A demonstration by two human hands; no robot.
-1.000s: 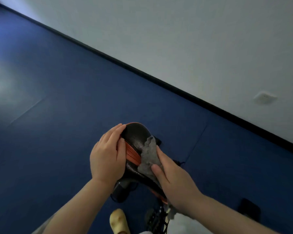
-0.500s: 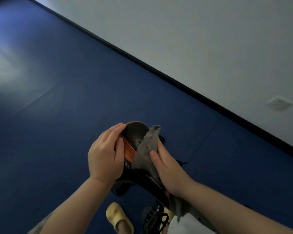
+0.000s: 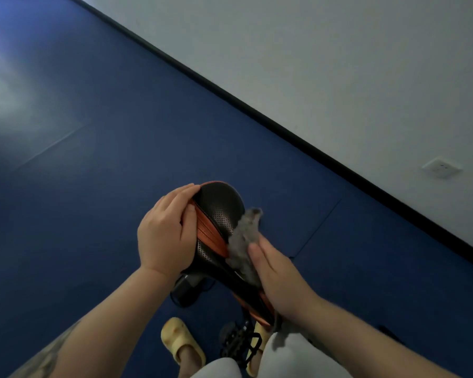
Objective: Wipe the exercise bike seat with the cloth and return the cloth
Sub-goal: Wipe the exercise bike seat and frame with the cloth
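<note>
Fingers [image 3: 186,195] of our left hand [image 3: 165,233] curl over the seat [image 3: 219,211] edge, bracing it; our right hand [image 3: 279,274] lies flat, fingers pressed together, pinning the grey cloth [image 3: 243,236] against the seat's right flank. To wipe well, we judge it best to keep even pressure and sweep along the length, following the curve. The cloth sits under and just ahead of the right fingertips, one corner sticking up free.

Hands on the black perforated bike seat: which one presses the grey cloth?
The right hand, flat on the fuzzy grey cloth; the left hand grips the seat bare.
</note>
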